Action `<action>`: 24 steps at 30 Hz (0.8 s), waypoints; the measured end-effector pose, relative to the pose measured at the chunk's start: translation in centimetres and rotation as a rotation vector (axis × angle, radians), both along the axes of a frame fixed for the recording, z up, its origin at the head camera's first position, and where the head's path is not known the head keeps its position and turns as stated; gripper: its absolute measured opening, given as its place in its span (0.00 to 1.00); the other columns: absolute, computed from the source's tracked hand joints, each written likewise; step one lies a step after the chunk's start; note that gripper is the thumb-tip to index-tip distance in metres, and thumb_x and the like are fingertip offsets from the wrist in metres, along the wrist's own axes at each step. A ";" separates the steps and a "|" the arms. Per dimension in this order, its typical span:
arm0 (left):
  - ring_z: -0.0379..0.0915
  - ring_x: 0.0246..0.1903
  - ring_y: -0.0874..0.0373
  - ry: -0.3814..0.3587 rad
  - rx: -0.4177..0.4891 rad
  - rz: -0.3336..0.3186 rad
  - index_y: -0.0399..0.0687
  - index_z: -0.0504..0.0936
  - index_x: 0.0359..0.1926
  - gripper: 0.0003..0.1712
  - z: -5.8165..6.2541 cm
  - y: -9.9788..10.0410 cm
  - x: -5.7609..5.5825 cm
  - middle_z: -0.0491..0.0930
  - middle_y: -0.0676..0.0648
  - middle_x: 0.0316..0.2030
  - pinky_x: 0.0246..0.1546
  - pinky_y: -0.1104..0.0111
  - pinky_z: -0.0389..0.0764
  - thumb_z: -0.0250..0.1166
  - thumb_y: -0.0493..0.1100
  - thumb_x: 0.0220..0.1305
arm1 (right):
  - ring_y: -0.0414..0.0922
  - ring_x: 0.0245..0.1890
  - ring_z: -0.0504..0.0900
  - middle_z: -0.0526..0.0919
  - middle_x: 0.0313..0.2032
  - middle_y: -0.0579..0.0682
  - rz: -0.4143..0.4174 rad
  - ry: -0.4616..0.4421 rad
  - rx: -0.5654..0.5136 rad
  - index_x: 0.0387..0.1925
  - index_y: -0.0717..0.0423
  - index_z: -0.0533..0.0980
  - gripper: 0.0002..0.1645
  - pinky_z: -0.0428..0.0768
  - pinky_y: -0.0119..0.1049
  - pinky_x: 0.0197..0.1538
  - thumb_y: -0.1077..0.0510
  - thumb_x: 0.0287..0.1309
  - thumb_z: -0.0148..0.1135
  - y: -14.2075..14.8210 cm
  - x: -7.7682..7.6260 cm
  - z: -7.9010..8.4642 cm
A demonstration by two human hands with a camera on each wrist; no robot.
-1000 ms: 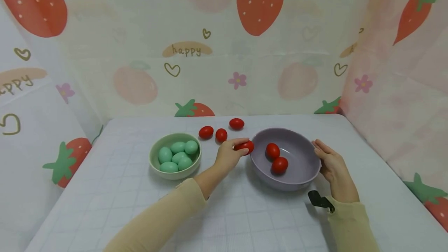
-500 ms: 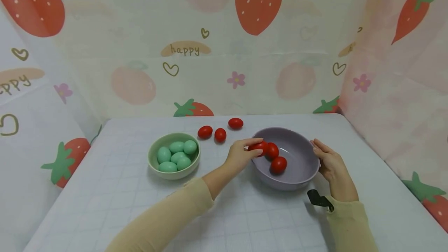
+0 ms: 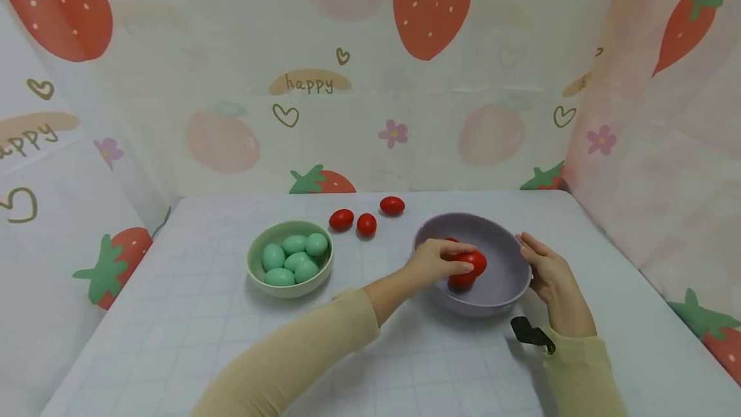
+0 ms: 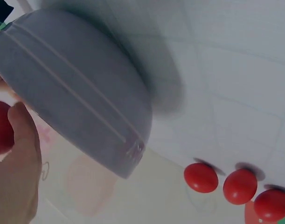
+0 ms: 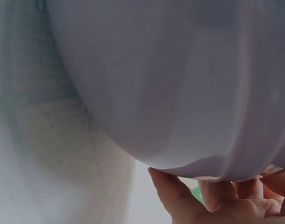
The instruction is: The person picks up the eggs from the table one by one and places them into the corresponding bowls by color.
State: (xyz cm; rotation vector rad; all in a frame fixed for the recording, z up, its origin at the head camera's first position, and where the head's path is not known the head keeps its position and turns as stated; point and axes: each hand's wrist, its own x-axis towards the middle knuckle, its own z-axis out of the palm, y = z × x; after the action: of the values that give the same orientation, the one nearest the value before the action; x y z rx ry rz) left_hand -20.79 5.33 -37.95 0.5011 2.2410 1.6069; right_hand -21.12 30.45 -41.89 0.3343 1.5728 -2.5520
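My left hand (image 3: pixel 431 264) pinches a red egg (image 3: pixel 476 262) between thumb and fingers, inside the rim of the purple bowl (image 3: pixel 508 278). Two more red eggs lie in that bowl, mostly covered by the hand and the held egg; one egg (image 3: pixel 461 282) shows just below it. The left wrist view has the left hand (image 4: pixel 20 158) beside the bowl's outer wall (image 4: pixel 81 88), the held egg (image 4: pixel 1 128) cut by the frame edge. On the bowl's right side my right hand (image 3: pixel 552 285) rests, its fingers (image 5: pixel 172 193) against the outer wall.
Left of the purple bowl stands a light green bowl (image 3: pixel 255 278) with several mint green eggs (image 3: pixel 296 261). Behind, three red eggs (image 3: pixel 366 225) lie on the white checked tablecloth (image 3: pixel 405 365). A strawberry-print cloth (image 3: pixel 359 147) hangs round the table's back and sides.
The left hand has carried the red egg rightward, from the purple bowl's left rim to over the eggs inside it. The right hand has stayed at the bowl's side.
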 end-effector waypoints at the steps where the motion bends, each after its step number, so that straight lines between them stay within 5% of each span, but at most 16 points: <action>1: 0.71 0.45 0.60 -0.007 -0.024 -0.013 0.55 0.83 0.57 0.21 0.0 0.3 0.0 0.80 0.53 0.49 0.41 0.70 0.80 0.69 0.42 0.62 | 0.25 0.42 0.76 0.83 0.35 0.27 0.002 -0.002 0.001 0.25 0.32 0.85 0.27 0.70 0.28 0.46 0.64 0.70 0.50 0.0 0.0 -0.1; 8: 0.70 0.41 0.62 -0.058 -0.125 -0.149 0.56 0.84 0.55 0.20 -0.9 1.6 -0.4 0.79 0.57 0.44 0.38 0.71 0.80 0.69 0.42 0.61 | 0.26 0.48 0.73 0.82 0.36 0.25 0.003 -0.023 0.019 0.24 0.30 0.84 0.27 0.64 0.32 0.53 0.64 0.69 0.52 0.1 0.2 -0.5; 15: 0.69 0.44 0.66 0.050 -0.250 -0.307 0.52 0.85 0.53 0.19 -2.1 2.1 -0.9 0.81 0.56 0.47 0.40 0.76 0.75 0.70 0.40 0.60 | 0.26 0.50 0.72 0.82 0.36 0.25 0.002 -0.030 0.030 0.25 0.29 0.83 0.28 0.61 0.33 0.57 0.63 0.71 0.49 0.1 0.3 -0.6; 24: 0.68 0.39 0.67 0.216 -0.530 -0.235 0.61 0.88 0.49 0.17 -2.5 3.4 -0.4 0.82 0.61 0.39 0.33 0.78 0.73 0.72 0.42 0.57 | 0.28 0.46 0.74 0.82 0.36 0.26 -0.004 -0.016 0.022 0.26 0.31 0.84 0.25 0.64 0.34 0.54 0.63 0.69 0.52 0.1 0.1 -0.1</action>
State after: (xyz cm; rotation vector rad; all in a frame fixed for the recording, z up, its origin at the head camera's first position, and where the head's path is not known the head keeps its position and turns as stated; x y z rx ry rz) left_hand -21.22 8.74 -40.45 0.7732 2.5197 0.8288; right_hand -21.00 30.53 -41.99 0.3598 1.5977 -2.5301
